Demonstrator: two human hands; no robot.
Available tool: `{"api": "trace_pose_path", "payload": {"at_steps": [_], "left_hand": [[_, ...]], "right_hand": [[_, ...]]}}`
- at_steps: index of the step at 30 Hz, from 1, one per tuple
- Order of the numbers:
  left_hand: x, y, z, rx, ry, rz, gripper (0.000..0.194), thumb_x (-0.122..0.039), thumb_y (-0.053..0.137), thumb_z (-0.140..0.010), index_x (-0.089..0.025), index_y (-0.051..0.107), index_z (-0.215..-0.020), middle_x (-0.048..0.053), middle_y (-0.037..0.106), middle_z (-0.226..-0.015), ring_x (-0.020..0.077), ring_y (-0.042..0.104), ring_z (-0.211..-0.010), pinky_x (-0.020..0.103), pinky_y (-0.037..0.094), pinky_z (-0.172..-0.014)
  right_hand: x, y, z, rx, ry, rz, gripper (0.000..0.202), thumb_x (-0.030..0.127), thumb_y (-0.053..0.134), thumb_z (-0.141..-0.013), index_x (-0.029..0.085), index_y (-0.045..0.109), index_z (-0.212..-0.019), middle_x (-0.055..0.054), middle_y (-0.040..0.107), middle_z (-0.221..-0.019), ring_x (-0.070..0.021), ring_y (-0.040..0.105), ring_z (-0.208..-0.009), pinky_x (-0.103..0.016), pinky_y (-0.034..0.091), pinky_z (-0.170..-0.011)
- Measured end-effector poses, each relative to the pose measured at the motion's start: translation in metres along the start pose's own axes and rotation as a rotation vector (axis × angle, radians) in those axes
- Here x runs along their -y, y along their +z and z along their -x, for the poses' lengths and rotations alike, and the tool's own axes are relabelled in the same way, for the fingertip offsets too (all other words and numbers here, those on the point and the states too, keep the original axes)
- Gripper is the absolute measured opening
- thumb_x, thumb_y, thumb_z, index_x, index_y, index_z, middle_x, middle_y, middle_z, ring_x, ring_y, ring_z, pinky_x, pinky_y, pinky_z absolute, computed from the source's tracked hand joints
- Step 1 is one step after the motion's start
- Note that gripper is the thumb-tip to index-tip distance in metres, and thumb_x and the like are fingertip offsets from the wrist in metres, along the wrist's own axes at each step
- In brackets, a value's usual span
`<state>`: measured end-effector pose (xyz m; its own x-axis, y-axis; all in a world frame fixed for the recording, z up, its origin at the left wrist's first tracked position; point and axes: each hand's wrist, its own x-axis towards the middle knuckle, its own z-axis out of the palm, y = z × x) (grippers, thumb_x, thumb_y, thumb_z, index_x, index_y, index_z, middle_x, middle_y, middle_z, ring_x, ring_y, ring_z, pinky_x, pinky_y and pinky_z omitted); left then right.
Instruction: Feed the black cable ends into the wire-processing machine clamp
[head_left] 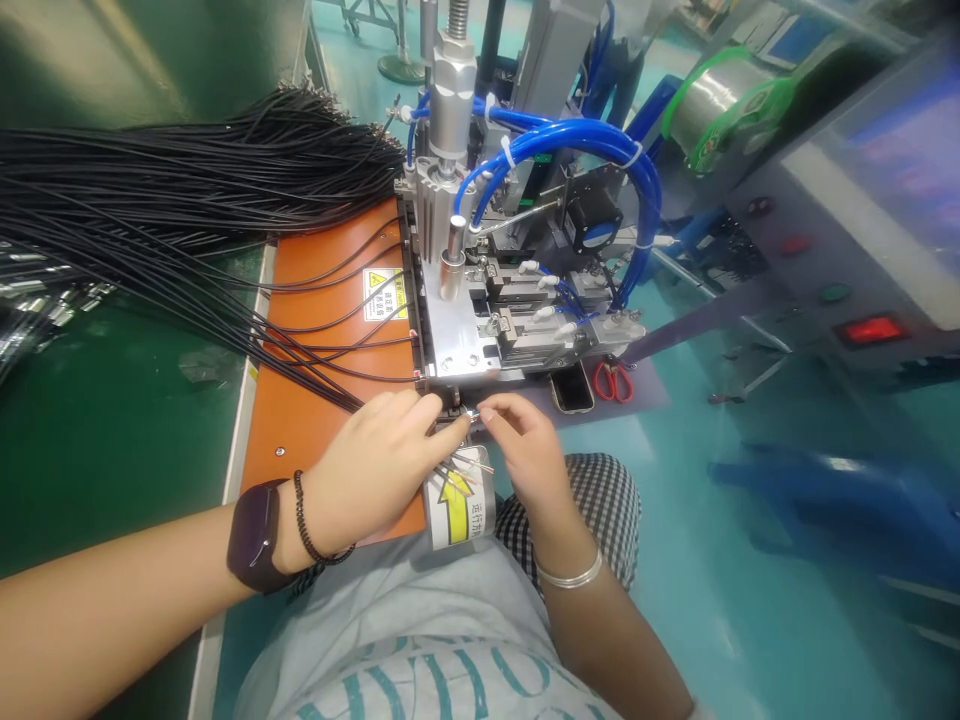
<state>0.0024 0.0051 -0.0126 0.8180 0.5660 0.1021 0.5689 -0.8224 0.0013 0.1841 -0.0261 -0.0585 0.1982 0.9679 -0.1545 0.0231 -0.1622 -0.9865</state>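
My left hand [379,445] is closed around a few thin black cables [326,385], whose stripped, coppery wire ends [480,467] stick out below its fingers. Between both hands sits a small silvery cable end [472,413], right at the front edge of the machine. The thumb and index finger of my right hand [525,445] pinch it from the right, while the left fingertips touch it from the other side. Its exact shape is too small to make out. Just beyond, more black cables run across the orange plate [322,260] into the machine's slotted edge [411,290].
A metal press [454,330] with blue air hoses [645,190] stands ahead. A thick cable pile [225,170] lies at the left on the green table [112,430]. Red-handled scissors [613,382] and a small black tray [571,388] lie right, below a solder-like wire spool [720,105].
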Motion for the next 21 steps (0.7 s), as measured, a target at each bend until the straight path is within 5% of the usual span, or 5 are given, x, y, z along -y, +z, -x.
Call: {"api": "trace_pose_path", "payload": {"at_steps": [8, 21], "left_hand": [[-0.003, -0.002, 0.001, 0.023, 0.010, 0.001, 0.046, -0.010, 0.048, -0.081, -0.019, 0.051, -0.126, 0.006, 0.049, -0.085, 0.0226, 0.046, -0.076, 0.036, 0.041, -0.065], [-0.004, -0.005, -0.009, 0.072, -0.013, -0.002, 0.043, -0.010, 0.047, -0.082, -0.021, 0.051, -0.123, 0.005, 0.050, -0.088, 0.0229, 0.048, -0.080, 0.036, 0.040, -0.066]], "right_hand": [[-0.002, 0.002, -0.002, 0.013, 0.021, 0.070, 0.011, 0.028, 0.061, -0.080, 0.019, 0.060, -0.073, 0.001, 0.057, -0.073, -0.0133, 0.051, -0.071, -0.024, 0.041, -0.066], [-0.019, 0.004, -0.004, 0.172, 0.143, -0.122, 0.023, 0.040, 0.053, -0.086, 0.021, 0.048, -0.075, 0.004, 0.041, -0.065, -0.0114, 0.040, -0.059, -0.023, 0.036, -0.055]]}}
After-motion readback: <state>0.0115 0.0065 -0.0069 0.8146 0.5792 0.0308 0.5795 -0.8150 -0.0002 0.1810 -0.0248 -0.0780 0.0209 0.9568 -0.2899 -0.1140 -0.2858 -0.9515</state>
